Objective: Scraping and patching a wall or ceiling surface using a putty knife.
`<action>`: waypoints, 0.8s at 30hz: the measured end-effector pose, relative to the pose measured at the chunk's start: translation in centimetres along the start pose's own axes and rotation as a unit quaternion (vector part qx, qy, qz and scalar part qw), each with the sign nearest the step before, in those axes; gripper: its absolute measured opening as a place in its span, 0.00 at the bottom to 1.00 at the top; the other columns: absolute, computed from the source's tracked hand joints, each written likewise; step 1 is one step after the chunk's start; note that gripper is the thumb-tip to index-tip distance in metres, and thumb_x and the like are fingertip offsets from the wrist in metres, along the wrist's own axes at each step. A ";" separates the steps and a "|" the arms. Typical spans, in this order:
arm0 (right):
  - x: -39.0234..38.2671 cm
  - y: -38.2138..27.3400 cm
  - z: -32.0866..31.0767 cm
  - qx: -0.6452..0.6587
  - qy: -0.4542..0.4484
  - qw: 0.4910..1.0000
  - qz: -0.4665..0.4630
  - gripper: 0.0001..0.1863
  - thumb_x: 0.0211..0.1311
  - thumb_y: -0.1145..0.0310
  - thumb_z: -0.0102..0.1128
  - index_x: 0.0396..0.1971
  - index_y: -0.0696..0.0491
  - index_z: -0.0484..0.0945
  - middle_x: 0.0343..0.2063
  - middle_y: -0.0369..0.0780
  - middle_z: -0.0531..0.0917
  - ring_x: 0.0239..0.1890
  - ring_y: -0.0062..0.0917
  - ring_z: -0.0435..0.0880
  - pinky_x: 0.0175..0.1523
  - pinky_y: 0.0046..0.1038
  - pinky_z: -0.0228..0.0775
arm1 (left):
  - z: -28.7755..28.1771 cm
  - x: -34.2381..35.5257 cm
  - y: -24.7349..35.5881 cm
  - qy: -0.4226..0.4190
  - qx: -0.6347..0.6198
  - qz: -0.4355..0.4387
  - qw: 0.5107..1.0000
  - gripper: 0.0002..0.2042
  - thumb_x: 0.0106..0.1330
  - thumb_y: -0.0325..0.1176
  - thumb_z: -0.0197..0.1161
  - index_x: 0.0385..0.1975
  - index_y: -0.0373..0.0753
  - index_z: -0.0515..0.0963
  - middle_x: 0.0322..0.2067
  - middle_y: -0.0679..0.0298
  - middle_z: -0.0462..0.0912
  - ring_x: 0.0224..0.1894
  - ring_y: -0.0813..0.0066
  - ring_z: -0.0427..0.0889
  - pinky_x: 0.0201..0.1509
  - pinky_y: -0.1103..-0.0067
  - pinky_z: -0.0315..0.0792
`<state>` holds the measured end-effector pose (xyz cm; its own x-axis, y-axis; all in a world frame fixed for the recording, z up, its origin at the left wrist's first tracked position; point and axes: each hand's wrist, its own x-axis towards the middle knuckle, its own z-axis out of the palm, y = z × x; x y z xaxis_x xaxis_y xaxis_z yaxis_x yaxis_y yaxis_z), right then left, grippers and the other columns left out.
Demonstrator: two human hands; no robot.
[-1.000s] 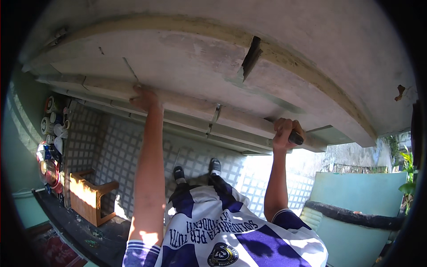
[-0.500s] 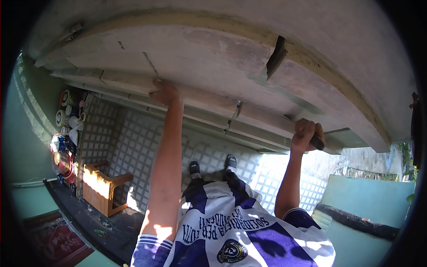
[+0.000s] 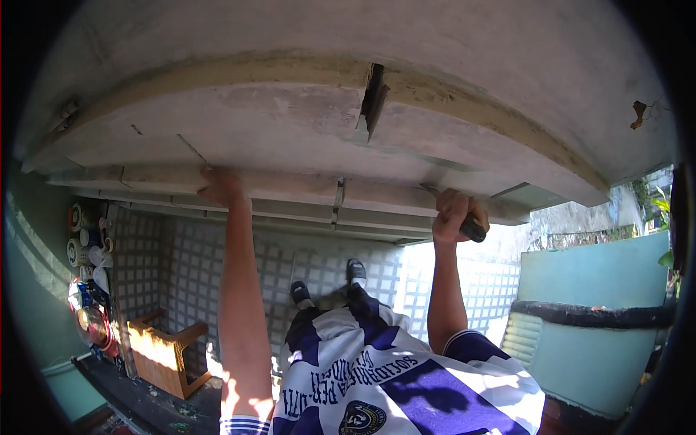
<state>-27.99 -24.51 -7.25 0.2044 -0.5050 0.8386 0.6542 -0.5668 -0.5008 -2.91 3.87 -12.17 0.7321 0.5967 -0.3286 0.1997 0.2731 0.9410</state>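
My left hand (image 3: pixel 226 188) rests against the edge of a long pale ledge (image 3: pixel 290 187), its fingers stretched along it and partly hard to make out. It holds nothing that I can see. Further right along this ledge, my right hand (image 3: pixel 452 214) is closed round a short-handled tool (image 3: pixel 473 230). The dark, rounded handle end sticks out of the fist on the right. A thin blade-like piece shows by the ledge at the fist's upper left, so it looks like a scraper; most of it is hidden by the fingers.
Above runs a curved beige ledge (image 3: pixel 304 69) with a dark broken gap (image 3: pixel 373 101). Below left stand a wooden stool (image 3: pixel 163 355) and several containers (image 3: pixel 90 239) along the wall. Tiled floor (image 3: pixel 268 254) lies under my feet. A light green low wall (image 3: pixel 594 275) is at right.
The whole view has shifted, so the ledges and both hands appear further left. Against the ledge, both hands keep about the same places, and the right still grips the tool.
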 end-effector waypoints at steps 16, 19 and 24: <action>2.5 -0.6 -3.3 0.000 0.079 0.976 0.201 0.48 0.59 0.16 0.30 0.15 0.53 0.65 0.10 0.36 0.64 0.12 0.25 0.61 0.20 0.28 0.53 | -0.5 2.5 -1.5 0.003 -0.009 0.025 1.000 0.37 0.70 0.55 0.59 0.59 0.22 0.60 0.49 0.39 0.79 0.43 0.50 0.85 0.45 0.60 0.82; 3.7 -2.4 -3.5 0.024 0.057 0.995 0.085 0.46 0.63 0.21 0.31 0.14 0.53 0.67 0.08 0.35 0.62 0.11 0.25 0.59 0.20 0.29 0.51 | 0.0 4.1 -2.6 -0.031 -0.069 0.058 0.995 0.34 0.70 0.51 0.63 0.54 0.20 0.64 0.43 0.43 0.82 0.37 0.55 0.86 0.40 0.63 0.82; 4.0 -1.3 -4.9 0.051 0.015 0.991 0.122 0.37 0.70 0.35 0.36 0.15 0.53 0.68 0.09 0.37 0.65 0.14 0.28 0.63 0.22 0.32 0.56 | 0.5 4.2 -3.2 0.001 -0.080 0.026 0.996 0.32 0.71 0.48 0.63 0.52 0.18 0.65 0.41 0.45 0.83 0.35 0.59 0.85 0.39 0.66 0.82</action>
<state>-31.64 -28.97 -4.33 0.3441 -0.6389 0.6880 0.6592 -0.3574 -0.6616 -0.13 5.15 -16.54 0.7368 0.6155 -0.2798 0.0546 0.3583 0.9320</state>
